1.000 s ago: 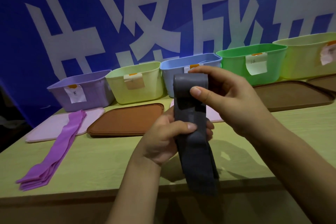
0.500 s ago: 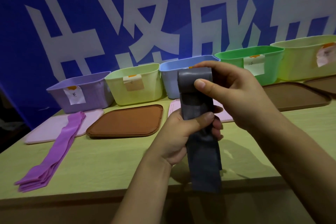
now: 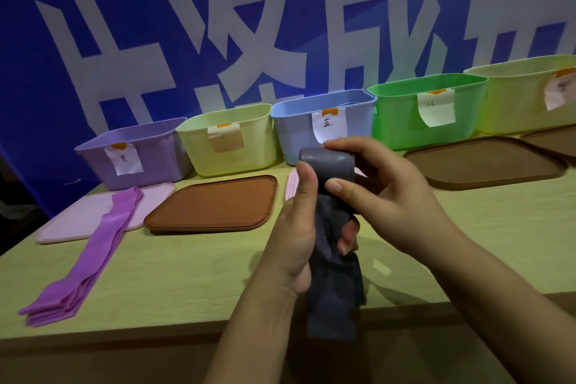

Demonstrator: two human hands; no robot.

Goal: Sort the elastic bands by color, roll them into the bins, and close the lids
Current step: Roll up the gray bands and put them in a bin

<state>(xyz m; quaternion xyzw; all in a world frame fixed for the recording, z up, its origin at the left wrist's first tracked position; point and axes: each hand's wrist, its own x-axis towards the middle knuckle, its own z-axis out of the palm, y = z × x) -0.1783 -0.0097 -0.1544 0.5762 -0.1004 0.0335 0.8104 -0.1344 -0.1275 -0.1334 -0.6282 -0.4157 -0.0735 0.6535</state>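
A dark grey-blue elastic band (image 3: 335,284) is held upright above the table's front edge, its top wound into a small roll. My right hand (image 3: 386,196) pinches that roll between thumb and fingers. My left hand (image 3: 299,234) grips the band's hanging part just below, thumb up against the roll. The loose tail drops past the table edge. A stack of purple bands (image 3: 90,256) lies flat at the left. Open bins line the back: purple bin (image 3: 156,162), pale yellow-green bin (image 3: 252,140), blue bin (image 3: 293,134), green bin (image 3: 396,118).
Another yellow-green bin (image 3: 514,97) stands at the far right. Lids lie flat before the bins: a pink lid (image 3: 71,221) under the purple bands, a brown lid (image 3: 215,206), a pink lid (image 3: 292,185) behind my hands, a brown lid (image 3: 486,162) and part of another lid (image 3: 554,140). A blue banner (image 3: 124,40) is behind.
The roll at the band's top has grown thicker as my right hand turned it downward. My left hand slid up the band, its thumb now raised beside the roll. The hanging tail is shorter.
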